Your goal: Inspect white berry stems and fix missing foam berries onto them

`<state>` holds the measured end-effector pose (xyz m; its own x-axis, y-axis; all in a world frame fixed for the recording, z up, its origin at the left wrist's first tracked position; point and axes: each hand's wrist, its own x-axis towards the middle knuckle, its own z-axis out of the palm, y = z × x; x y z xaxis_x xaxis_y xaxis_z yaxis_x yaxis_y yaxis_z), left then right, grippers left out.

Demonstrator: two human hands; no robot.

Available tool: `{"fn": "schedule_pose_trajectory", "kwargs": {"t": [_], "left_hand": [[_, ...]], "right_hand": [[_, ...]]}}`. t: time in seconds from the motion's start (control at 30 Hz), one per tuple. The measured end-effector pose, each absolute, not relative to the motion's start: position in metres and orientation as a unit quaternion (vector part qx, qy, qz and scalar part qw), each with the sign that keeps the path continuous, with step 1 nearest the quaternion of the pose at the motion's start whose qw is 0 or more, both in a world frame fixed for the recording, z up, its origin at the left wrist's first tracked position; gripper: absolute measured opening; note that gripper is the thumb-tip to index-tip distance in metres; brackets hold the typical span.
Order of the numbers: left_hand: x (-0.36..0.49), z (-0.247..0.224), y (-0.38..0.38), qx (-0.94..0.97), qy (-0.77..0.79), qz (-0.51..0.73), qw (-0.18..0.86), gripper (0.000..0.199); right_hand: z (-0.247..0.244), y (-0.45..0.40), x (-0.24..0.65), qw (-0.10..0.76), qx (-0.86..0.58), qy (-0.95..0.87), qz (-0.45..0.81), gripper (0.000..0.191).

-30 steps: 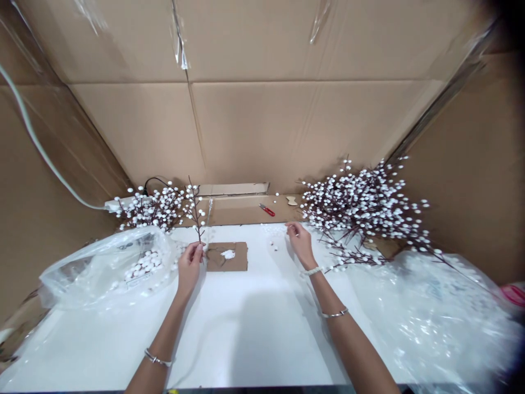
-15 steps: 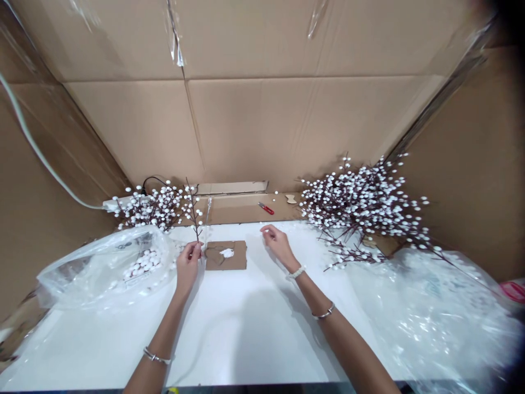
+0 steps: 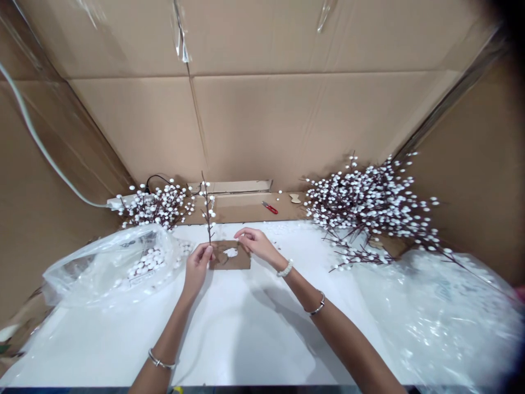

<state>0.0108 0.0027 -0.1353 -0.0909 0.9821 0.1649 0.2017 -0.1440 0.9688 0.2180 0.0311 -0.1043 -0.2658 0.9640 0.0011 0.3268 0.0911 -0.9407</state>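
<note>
My left hand [image 3: 199, 262] is closed on the lower stem of a brown artificial berry branch [image 3: 208, 216], which stands upright with white berries along its upper part. Just to the right lies a small cardboard piece [image 3: 241, 264] bearing a white blob [image 3: 231, 252] that looks like glue. Above the right edge of that cardboard, my right hand [image 3: 258, 244] has its thumb and forefinger pinched together; anything between the fingertips is too small to make out. A clear plastic bag [image 3: 102, 268] of loose white berries [image 3: 148, 261] lies left of my left hand.
Red-handled thread snips [image 3: 270, 207] lie on the cardboard strip at the back. Berry branches are piled at the back left [image 3: 158, 205] and, in a larger heap [image 3: 365, 202], at the right. Clear plastic wrapping [image 3: 435, 312] covers the right side of the white table [image 3: 229, 339].
My right hand has moved left, from beside the cardboard piece to over its right edge. The branch in my left hand has shifted slightly right and stands more upright.
</note>
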Motion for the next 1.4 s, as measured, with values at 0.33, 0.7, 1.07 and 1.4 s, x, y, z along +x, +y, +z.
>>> {"fn": "schedule_pose_trajectory", "kwargs": {"t": [0.33,0.7,1.07,1.4], "left_hand": [[0.005,-0.138,0.006,0.532,0.541,0.533,0.374,0.034],[-0.001,-0.145,0.015,0.531,0.546,0.509,0.402,0.043],[-0.004,-0.136,-0.045,0.566,0.512,0.407,0.501,0.04],[-0.012,-0.142,-0.019,0.525,0.505,0.464,0.505,0.04]], "right_hand": [[-0.119,-0.007,0.227,0.218,-0.598,-0.719,0.278,0.084],[-0.137,-0.018,0.226,0.189,-0.614,-0.733,0.224,0.081],[-0.157,0.023,0.232,0.335,-0.573,-0.68,0.313,0.056],[-0.17,0.019,0.23,0.41,-0.593,-0.527,0.449,0.052]]}}
